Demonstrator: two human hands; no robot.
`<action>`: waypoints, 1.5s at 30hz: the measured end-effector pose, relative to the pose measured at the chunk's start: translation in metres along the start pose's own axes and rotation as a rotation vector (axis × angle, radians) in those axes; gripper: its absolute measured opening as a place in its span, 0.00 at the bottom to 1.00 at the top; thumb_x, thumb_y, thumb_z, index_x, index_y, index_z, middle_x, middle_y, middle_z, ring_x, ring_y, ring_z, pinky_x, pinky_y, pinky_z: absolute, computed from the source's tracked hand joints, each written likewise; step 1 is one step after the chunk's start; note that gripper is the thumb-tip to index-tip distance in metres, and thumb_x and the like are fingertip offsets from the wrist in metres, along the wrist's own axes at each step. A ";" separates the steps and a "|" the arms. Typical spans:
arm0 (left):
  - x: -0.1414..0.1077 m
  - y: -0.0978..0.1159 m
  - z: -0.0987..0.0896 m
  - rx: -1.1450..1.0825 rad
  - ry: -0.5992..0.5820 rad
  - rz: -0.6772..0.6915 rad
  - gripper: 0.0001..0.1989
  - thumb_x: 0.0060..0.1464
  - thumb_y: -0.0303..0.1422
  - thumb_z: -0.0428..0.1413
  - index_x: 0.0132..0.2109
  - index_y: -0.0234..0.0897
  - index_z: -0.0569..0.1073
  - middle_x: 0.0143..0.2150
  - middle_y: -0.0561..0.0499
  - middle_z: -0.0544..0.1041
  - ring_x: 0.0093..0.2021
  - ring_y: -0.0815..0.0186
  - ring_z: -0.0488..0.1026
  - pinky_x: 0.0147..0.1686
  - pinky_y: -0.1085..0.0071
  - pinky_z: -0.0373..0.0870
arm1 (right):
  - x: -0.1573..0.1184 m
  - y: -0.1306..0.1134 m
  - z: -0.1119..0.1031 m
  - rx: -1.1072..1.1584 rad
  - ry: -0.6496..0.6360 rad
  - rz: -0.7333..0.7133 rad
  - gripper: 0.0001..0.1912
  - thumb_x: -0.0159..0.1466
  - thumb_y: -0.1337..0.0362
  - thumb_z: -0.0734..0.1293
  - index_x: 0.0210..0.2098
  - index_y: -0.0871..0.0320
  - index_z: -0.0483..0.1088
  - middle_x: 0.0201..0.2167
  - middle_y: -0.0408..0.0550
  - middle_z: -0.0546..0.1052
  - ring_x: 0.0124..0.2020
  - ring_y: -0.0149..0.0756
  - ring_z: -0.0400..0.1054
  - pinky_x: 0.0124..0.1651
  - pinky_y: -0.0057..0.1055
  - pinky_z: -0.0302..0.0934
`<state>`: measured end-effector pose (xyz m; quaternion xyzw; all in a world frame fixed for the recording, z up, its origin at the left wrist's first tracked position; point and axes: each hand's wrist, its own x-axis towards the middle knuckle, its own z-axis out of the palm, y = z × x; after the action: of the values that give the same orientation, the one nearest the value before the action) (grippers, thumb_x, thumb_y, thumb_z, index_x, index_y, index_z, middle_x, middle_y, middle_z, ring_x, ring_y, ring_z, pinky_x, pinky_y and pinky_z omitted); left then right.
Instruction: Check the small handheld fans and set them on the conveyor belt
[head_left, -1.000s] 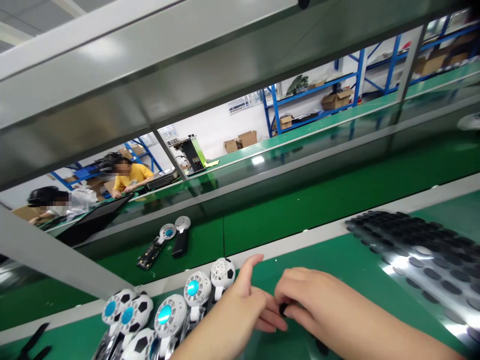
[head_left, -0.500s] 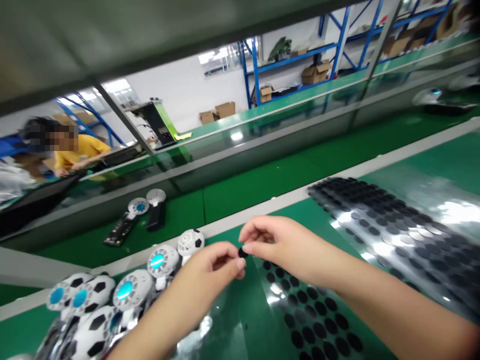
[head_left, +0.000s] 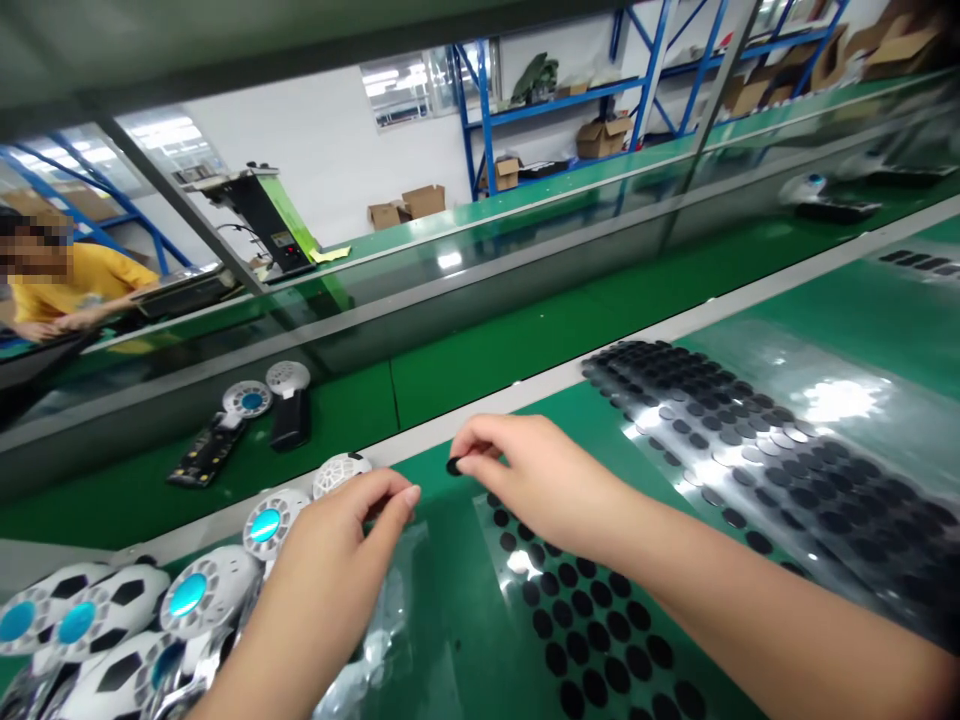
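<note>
In the head view, a small, flat, round black disc [head_left: 453, 466] was pinched between the thumb and finger of the right hand [head_left: 525, 470], over the smooth green table top [head_left: 442, 520]. Half a second before, both hands were seen close together at this disc. Now they had been pulled apart, so the disc seemed to be left to the right hand alone.

The tips of the left hand [head_left: 345, 530] were kept close together in a narrow grip, but it could not be told whether anything thin was pinched there. The white round fans with shiny blue middles [head_left: 271, 525] were partly hidden behind that hand, and it could not be told if they were touched.

Below the right hand, a clear plastic sheet with rows of black dots [head_left: 501, 570] was laid flat. More dotted clear sheets [head_left: 720, 410] were heaped farther right.
</note>
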<state>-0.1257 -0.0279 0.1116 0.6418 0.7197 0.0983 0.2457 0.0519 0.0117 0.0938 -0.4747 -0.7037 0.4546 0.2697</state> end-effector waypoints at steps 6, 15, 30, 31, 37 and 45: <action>0.003 -0.024 -0.003 -0.038 0.033 0.185 0.16 0.54 0.33 0.43 0.44 0.44 0.73 0.50 0.51 0.72 0.50 0.62 0.66 0.50 0.67 0.60 | 0.009 0.006 -0.011 0.239 0.052 0.089 0.05 0.57 0.63 0.61 0.28 0.56 0.68 0.25 0.39 0.69 0.27 0.29 0.62 0.28 0.25 0.53; 0.032 -0.044 -0.021 0.117 0.185 0.079 0.26 0.51 0.39 0.49 0.58 0.40 0.59 0.46 0.45 0.73 0.45 0.56 0.69 0.44 0.60 0.63 | 0.008 0.009 -0.006 0.290 -0.007 0.125 0.05 0.56 0.62 0.61 0.29 0.55 0.67 0.27 0.41 0.70 0.31 0.32 0.64 0.33 0.27 0.55; 0.192 -0.112 -0.022 -0.266 0.333 -0.411 0.24 0.54 0.35 0.52 0.57 0.38 0.58 0.53 0.44 0.65 0.47 0.57 0.67 0.44 0.54 0.66 | 0.053 0.098 0.042 0.284 0.165 -0.001 0.07 0.54 0.57 0.61 0.28 0.54 0.65 0.26 0.42 0.69 0.31 0.36 0.64 0.36 0.27 0.59; 0.194 -0.108 -0.021 -0.318 0.341 -0.413 0.25 0.54 0.33 0.52 0.58 0.38 0.57 0.53 0.43 0.64 0.47 0.57 0.67 0.44 0.54 0.66 | 0.054 0.099 0.041 0.296 0.165 -0.008 0.07 0.55 0.57 0.61 0.28 0.54 0.65 0.26 0.42 0.68 0.31 0.35 0.64 0.36 0.26 0.59; 0.146 -0.065 -0.024 -0.769 0.314 -0.227 0.42 0.50 0.31 0.54 0.62 0.53 0.34 0.48 0.46 0.68 0.41 0.59 0.73 0.34 0.62 0.72 | 0.051 0.086 0.031 0.418 0.137 -0.049 0.09 0.57 0.56 0.61 0.26 0.54 0.64 0.32 0.43 0.69 0.38 0.37 0.65 0.42 0.28 0.58; 0.031 -0.001 0.026 -1.857 0.051 -0.025 0.37 0.48 0.41 0.55 0.61 0.53 0.46 0.38 0.43 0.75 0.26 0.65 0.71 0.22 0.73 0.63 | 0.033 0.039 0.011 0.629 0.088 -0.068 0.11 0.57 0.54 0.63 0.27 0.54 0.65 0.51 0.47 0.64 0.52 0.44 0.59 0.51 0.39 0.54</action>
<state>-0.1160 -0.0025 0.0811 0.1774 0.3644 0.6466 0.6463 0.0462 0.0428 0.0520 -0.3636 -0.5319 0.6193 0.4486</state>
